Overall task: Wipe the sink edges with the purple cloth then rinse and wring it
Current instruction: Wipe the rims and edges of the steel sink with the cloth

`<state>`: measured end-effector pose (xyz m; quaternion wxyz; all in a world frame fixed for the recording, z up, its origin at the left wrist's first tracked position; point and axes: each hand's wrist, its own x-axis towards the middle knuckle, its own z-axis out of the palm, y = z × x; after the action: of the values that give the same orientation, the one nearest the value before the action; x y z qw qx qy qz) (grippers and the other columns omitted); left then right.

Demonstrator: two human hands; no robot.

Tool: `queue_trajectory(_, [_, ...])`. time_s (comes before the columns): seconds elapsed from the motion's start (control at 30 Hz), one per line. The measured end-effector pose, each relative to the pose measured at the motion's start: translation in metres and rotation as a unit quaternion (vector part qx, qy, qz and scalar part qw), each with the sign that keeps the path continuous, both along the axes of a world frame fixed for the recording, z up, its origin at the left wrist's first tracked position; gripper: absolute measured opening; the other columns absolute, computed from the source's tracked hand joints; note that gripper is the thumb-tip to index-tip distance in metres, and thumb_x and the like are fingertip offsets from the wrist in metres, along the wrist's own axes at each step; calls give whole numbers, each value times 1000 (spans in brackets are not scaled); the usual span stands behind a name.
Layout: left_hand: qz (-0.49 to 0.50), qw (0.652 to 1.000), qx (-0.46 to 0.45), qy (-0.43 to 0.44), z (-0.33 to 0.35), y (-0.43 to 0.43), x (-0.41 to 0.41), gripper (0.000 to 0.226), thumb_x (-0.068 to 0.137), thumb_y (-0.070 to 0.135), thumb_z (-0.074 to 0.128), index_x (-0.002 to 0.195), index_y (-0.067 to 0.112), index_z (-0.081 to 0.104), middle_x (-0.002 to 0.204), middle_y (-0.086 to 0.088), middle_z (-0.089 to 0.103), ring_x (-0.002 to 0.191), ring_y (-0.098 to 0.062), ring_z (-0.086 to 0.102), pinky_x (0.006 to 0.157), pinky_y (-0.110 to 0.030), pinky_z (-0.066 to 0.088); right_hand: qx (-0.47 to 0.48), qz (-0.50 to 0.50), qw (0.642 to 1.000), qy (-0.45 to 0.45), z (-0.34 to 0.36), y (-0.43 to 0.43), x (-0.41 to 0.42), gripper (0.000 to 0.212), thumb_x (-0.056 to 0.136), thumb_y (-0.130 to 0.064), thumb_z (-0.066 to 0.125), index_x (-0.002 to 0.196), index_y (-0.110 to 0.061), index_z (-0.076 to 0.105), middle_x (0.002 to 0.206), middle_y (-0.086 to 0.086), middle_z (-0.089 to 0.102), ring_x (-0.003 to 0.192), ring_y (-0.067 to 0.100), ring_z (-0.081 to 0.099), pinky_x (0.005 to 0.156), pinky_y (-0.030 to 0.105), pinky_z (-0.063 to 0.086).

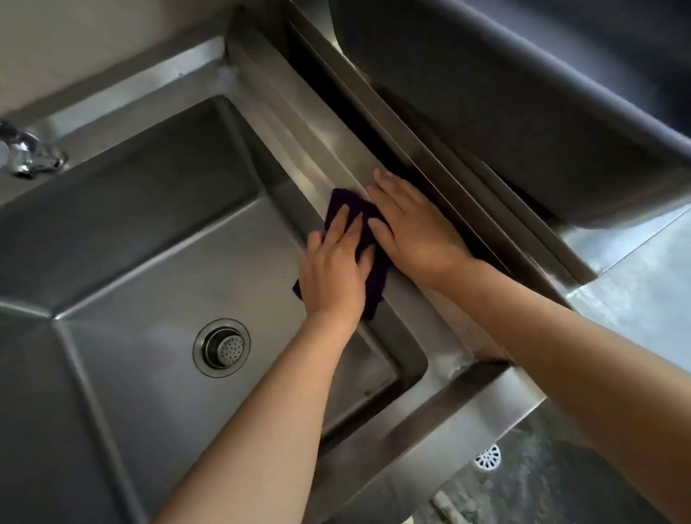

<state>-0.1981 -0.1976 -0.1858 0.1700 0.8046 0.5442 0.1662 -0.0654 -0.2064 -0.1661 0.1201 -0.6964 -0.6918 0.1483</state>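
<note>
Two hands are laid flat, fingers stretched out, on the right rim of the sink. The left hand is pressed palm-down on the cloth, which is draped over the rim's inner edge where it drops into the basin; nothing is gripped, the fingers being spread open on top of the fabric. The right hand is also open and flat, set just beside the left at its 3 o'clock, with its thumb side touching the cloth and its fingers resting on bare steel of the rim. Dark purple fabric is seen beyond the left fingertips at 12 o'clock, between the two hands, and below the left wrist at 5 o'clock.

From the cloth, the drain is found at 8 o'clock on the basin floor, well apart. The tap is mounted on the back ledge at 10 o'clock, its pipe running off toward the upper left corner. A raised steel divider runs alongside the rim at 3 o'clock of the right hand, and a dark tub is seen beyond it. The desk of steel lies at 4 o'clock. A white floor drain is visible on the floor at 6 o'clock.
</note>
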Motion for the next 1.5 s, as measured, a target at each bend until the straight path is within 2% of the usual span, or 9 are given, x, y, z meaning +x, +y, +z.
queue_trajectory(0.2, [8, 1000, -6, 11, 1, 26, -5, 46, 94, 26, 48, 140, 23, 42, 151, 5, 34, 117, -23, 44, 95, -32, 33, 0, 19, 1000, -17, 0, 11, -2, 66, 97, -50, 24, 149, -15, 4, 159, 4, 2, 146, 14, -5, 114, 28, -5])
queue_trajectory(0.43, [17, 1000, -18, 19, 2, 53, -10, 47, 95, 27, 47, 141, 28, 38, 152, 8, 31, 112, -19, 43, 94, -31, 33, -4, 30, 999, -28, -1, 39, -6, 69, 96, -52, 23, 149, -12, 5, 159, 6, 5, 146, 15, -2, 117, 31, -2])
queue_trajectory(0.6, [7, 999, -20, 43, 2, 85, -16, 47, 96, 29, 46, 142, 27, 38, 153, 8, 30, 113, -21, 44, 94, -32, 34, -6, 30, 999, -24, -1, 62, -9, 70, 95, -52, 26, 149, -13, 3, 159, 6, 4, 146, 14, -4, 113, 27, -5])
queue_trajectory(0.83, [-8, 998, -17, 60, 6, 142, -29, 47, 96, 38, 43, 142, 27, 37, 153, 7, 30, 109, -22, 45, 89, -32, 36, -17, 27, 999, -20, -1, 103, -23, 71, 95, -52, 27, 149, -13, 3, 159, 6, 3, 146, 15, -4, 115, 30, -5])
queue_trajectory(1.33, [-41, 997, -9, 69, 0, 224, -50, 49, 96, 40, 40, 144, 30, 33, 154, 9, 26, 118, -22, 44, 93, -34, 37, -14, -2, 999, -34, -1, 184, -47, 56, 100, -36, 22, 148, -11, 7, 159, 7, 6, 146, 16, -2, 116, 30, -3])
queue_trajectory(1.5, [-30, 997, -8, 70, -2, 243, -52, 50, 96, 40, 41, 144, 29, 33, 154, 9, 26, 121, -24, 42, 95, -35, 38, -5, 9, 999, -36, -4, 204, -49, 56, 99, -27, 28, 148, -10, 7, 158, 8, 7, 146, 18, 0, 118, 32, 0])
